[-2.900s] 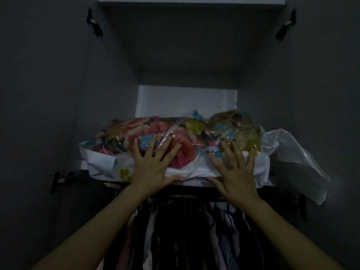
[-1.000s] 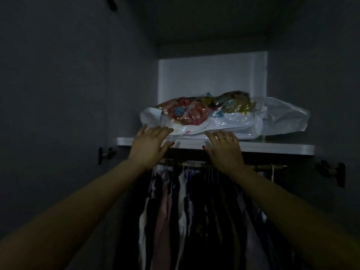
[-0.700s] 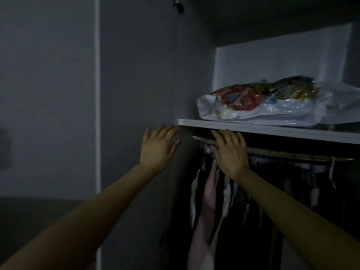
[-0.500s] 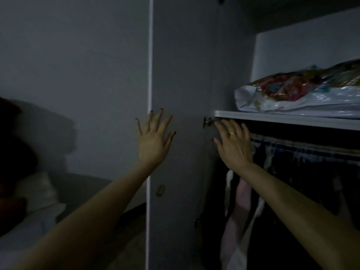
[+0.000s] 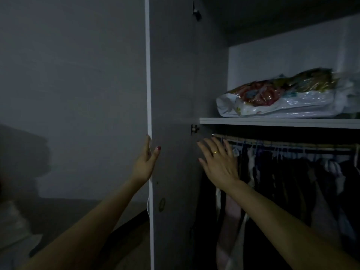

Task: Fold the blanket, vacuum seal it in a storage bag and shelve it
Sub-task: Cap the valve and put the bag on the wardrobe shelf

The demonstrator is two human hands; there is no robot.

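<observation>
- On the shelf inside the wardrobe, at the upper right of the view, lies the storage bag, a crinkled clear-and-white plastic bag flattened around the blanket.
- Through the plastic the blanket shows patches of red, orange, blue and yellow-green.
- That bag rests flat on the white shelf board, with its left end near the shelf's left end and its right part running out of view at the frame edge.
- Below the shelf a hanging rail carries a row of clothes, mostly dark, with some pale and pink pieces at the left.
- Left of the opening stands the wardrobe door, swung open, its pale edge running top to bottom through the middle of the view.
- A small hinge sits on the door just beside the shelf's left end; another is higher up.
- At the door's edge the left hand grips it, the thumb on the inner face and the fingers going round behind the edge, hidden from view.
- Farther right, the right hand is raised in front of the rail with fingers straight and spread, holding nothing; a ring shows on one finger.
- Both hands are well below the bag and apart from it.
- Beyond the door, at the far left, the dim room shows a plain grey wall.
</observation>
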